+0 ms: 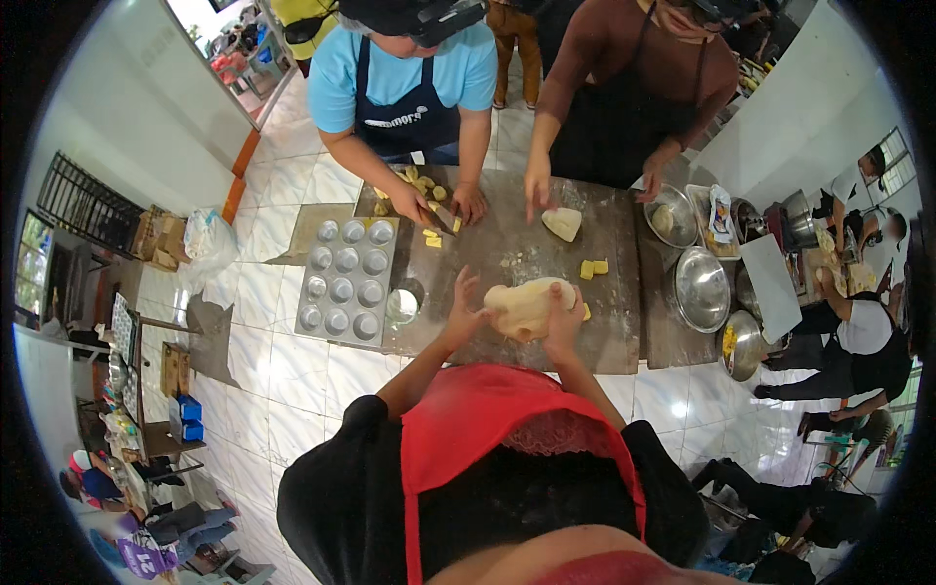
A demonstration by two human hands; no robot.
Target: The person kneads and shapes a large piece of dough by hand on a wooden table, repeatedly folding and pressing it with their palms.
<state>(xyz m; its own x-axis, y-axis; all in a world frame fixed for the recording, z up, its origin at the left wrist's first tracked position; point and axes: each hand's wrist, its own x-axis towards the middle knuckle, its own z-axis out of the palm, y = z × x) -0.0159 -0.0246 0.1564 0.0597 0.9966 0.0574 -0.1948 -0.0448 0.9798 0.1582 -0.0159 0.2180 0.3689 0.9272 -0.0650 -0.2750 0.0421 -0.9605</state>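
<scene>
A large pale lump of dough (528, 307) is in front of me, over the near side of the wooden table (468, 256). My right hand (566, 320) grips its right end, with the thumb over the top. At the left end, my left hand (463, 311) has its fingers spread upward and apart, its thumb close to the dough's edge; whether it touches is hard to tell. Yellow blocks (593, 269) that look like butter or cheese lie beyond my right hand, and another piece is partly hidden behind it.
A muffin tin (346, 281) overhangs the table's left edge, beside a round metal cup (403, 306). Opposite, a person in blue cuts yellow sticks with a knife (443, 218). Another person reaches toward a smaller dough piece (562, 224). Metal bowls (702, 289) stand at the right.
</scene>
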